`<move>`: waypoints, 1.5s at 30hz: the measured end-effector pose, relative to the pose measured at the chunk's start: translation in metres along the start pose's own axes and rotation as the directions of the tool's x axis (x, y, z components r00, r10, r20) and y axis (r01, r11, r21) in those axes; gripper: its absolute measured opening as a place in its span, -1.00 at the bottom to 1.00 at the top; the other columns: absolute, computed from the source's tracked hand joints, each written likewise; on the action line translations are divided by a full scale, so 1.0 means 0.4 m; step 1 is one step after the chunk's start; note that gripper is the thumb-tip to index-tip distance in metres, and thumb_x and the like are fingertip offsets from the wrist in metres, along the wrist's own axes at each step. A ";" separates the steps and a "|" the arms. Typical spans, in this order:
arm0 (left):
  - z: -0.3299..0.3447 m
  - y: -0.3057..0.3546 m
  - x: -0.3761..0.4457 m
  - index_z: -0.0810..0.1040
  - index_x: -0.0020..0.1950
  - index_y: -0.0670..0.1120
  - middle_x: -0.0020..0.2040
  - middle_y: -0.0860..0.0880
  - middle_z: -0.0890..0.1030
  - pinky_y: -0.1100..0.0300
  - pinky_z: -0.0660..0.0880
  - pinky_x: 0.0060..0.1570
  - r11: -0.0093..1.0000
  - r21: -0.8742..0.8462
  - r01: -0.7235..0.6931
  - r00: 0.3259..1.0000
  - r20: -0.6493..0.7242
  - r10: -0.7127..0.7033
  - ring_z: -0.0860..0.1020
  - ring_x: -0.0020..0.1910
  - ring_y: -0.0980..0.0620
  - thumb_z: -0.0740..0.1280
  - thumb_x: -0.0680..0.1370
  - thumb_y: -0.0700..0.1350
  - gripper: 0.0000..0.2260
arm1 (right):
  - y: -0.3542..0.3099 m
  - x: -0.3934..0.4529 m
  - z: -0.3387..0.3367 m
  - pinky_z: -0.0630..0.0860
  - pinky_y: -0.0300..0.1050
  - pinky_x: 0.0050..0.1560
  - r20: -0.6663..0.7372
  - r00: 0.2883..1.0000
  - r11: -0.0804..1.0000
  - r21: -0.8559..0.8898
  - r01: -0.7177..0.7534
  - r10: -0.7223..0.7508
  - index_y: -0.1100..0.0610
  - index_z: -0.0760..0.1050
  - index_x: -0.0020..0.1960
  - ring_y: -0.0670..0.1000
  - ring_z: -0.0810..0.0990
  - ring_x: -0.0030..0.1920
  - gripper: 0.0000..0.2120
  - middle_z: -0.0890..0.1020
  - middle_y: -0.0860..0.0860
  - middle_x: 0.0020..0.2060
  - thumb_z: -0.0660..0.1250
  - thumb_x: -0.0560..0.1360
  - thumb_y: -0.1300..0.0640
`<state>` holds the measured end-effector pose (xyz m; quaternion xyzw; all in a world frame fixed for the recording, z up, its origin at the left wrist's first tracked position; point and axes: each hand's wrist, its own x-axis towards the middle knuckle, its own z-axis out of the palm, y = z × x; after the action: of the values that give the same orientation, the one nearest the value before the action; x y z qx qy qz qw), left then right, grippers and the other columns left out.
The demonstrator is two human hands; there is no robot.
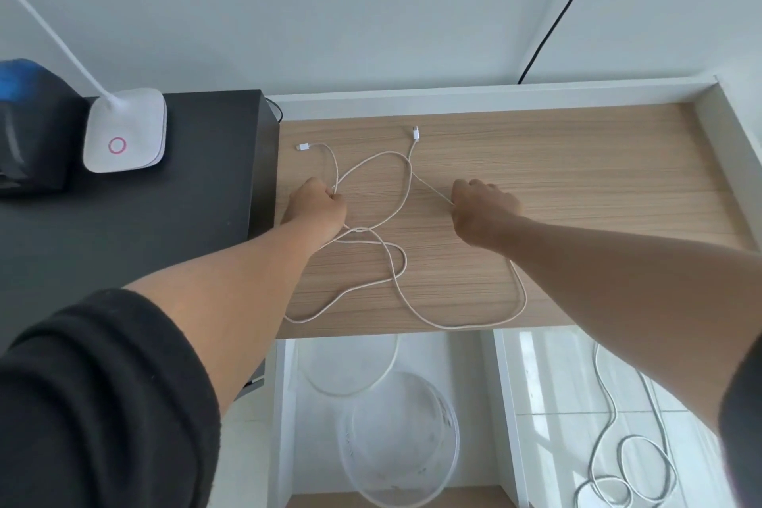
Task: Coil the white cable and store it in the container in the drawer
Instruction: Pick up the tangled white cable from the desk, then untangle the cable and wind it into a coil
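**Two hands on the cable, coil not made yet**

The left hand [319, 204] is closed in a tight grip on the thin white cable [398, 260], near the end w/ a small white plug [303, 146]. The right hand [482, 210] is closed too, pinching another bit of the cable that runs up to the 2nd plug [415, 133]. Holding it in two spots prob. lets the person pull it straight so a loop can start.

The rest of the cable lies loose in big messy loops on the light wood counter [577, 177]. One loop hangs over the front edge, down toward the open white drawer [284, 404]. In the drawer sits a round clear plastic container [398, 441], right under the hands, so the coil only has to go down a short way.

Room: lots of bare counter to the right. On the left a black cabinet [144, 227] stands right next to the counter, w/ a white lamp base [125, 132] on it, so the left elbow has less space. Low white walls close the back and right sides. Another white cable [626, 462] lies on the tile floor [552, 445]; it's not the one to coil, I think.
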<state>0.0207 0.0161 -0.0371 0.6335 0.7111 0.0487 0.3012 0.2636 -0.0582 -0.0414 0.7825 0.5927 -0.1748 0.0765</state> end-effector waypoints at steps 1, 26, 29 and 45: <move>-0.011 0.001 -0.001 0.51 -0.11 -0.08 -0.19 -0.06 0.62 0.10 0.40 -0.39 0.998 -0.059 -0.003 1.000 -0.008 0.002 0.51 -0.33 0.00 0.23 0.55 -0.08 -0.88 | 0.000 -0.006 -0.008 0.34 0.04 -0.04 -0.009 1.000 1.000 0.014 -0.004 0.004 0.07 0.42 0.19 0.17 0.55 0.17 -0.85 0.59 0.06 0.13 0.19 0.64 0.10; -0.391 0.265 -0.207 0.44 -0.08 -0.12 -0.44 -0.06 0.45 -0.05 0.66 -0.25 0.391 -0.908 0.149 0.977 0.196 0.084 0.27 -0.61 0.04 0.17 0.65 -0.22 -0.86 | -0.108 -0.183 -0.455 0.64 0.05 -0.16 -0.011 0.995 0.149 0.989 -0.004 0.097 0.14 0.38 0.12 0.05 0.57 -0.31 -0.90 0.65 0.07 -0.19 0.19 0.68 0.11; -0.390 0.314 -0.280 0.40 0.07 -0.18 -0.17 -0.25 0.68 -0.08 0.65 -0.24 0.388 -0.915 0.106 0.971 0.179 0.157 0.60 -0.43 -0.12 0.09 0.70 -0.18 -0.87 | -0.132 -0.213 -0.516 0.64 0.02 -0.20 -0.001 0.999 -0.090 0.996 0.005 0.042 0.17 0.41 0.12 0.05 0.54 -0.31 -0.89 0.62 0.08 -0.16 0.20 0.69 0.13; -0.356 0.369 -0.550 0.62 -0.11 -0.05 -0.46 0.17 0.35 0.34 0.29 -0.49 0.509 -0.806 -0.301 0.939 -0.156 0.308 0.30 -0.50 0.15 0.21 0.63 0.12 -0.68 | -0.098 -0.343 -0.788 0.41 -0.17 -0.44 -0.177 0.984 -0.589 0.797 0.132 -0.020 0.16 0.51 -0.10 -0.03 0.30 -0.47 -0.77 0.45 -0.03 -0.43 0.15 0.68 0.24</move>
<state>0.0831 -0.1155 0.2261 0.5355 0.4830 0.4221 0.5494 0.2514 -0.0675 0.3043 0.3777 0.1809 -0.5867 -0.6931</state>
